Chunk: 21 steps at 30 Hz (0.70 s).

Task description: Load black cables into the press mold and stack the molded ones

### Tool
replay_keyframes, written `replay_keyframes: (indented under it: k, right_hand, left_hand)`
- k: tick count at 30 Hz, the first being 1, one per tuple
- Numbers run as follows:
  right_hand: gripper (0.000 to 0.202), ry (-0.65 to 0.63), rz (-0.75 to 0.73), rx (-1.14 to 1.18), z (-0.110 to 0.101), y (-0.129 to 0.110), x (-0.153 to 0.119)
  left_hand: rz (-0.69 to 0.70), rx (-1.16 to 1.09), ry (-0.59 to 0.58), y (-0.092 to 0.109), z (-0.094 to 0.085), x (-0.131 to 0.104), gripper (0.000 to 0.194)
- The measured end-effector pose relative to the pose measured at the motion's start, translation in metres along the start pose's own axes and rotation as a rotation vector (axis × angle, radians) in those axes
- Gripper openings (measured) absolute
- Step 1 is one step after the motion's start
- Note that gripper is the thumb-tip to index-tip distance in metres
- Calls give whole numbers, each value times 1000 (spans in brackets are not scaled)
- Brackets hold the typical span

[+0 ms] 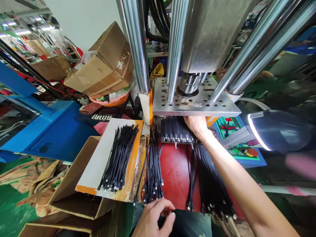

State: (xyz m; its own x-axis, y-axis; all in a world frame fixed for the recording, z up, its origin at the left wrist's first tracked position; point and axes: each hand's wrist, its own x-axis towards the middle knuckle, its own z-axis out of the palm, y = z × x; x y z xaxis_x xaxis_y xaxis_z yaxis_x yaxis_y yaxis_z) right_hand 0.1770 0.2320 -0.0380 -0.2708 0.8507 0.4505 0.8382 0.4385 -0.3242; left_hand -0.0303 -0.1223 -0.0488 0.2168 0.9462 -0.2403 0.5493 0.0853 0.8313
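Observation:
My right hand (197,125) reaches under the steel press plate (197,113), beside a black fixture (176,130) with a row of metal cable plugs along its front. Its fingertips are hidden by the plate. At the front edge of the red work surface (176,168), my left hand (158,215) is loosely curled, thumb and forefinger apart, with nothing visible between them. Just beyond it lies a bunch of short black cables (154,168) with metal plugs. A larger cable pile (213,181) lies under my right forearm.
More black cables (120,154) rest on a white board (92,164) at the left. Open cardboard boxes (71,191) stand below it. Steel columns (137,46) rise around the press. A lamp (278,130) and a button panel (243,153) are at the right.

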Motion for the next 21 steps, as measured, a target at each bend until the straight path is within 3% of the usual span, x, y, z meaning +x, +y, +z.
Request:
replay_keyframes:
  k: [4,10,12,14,17,19,21]
  right_hand:
    - [37,-36,13,-38,1,-2,13]
    - [35,-56,17,-109,-11,-12,13]
    - [31,-55,28,-141,-20,-19,-9]
    - [29,-28,48,-174,-36,-30,-47]
    - [35,149,77,-196,-75,-52,-116]
    - [30,300,59,-195,-109,-69,-153]
    - [14,436,4,-166,-144,-84,-174]
  left_hand:
    - [-9,-23,-18,-6,4,-2,19]
    - [115,-82,-33,5,14,2,20]
    - [152,-101,-48,9,11,0,20]
    - [153,-106,-75,10,2,-5,21]
    - [127,-111,-62,6,-24,-11,24]
    - [157,-136,29,3,-46,-9,28]
    - [220,-173,171,0,-67,0,46]
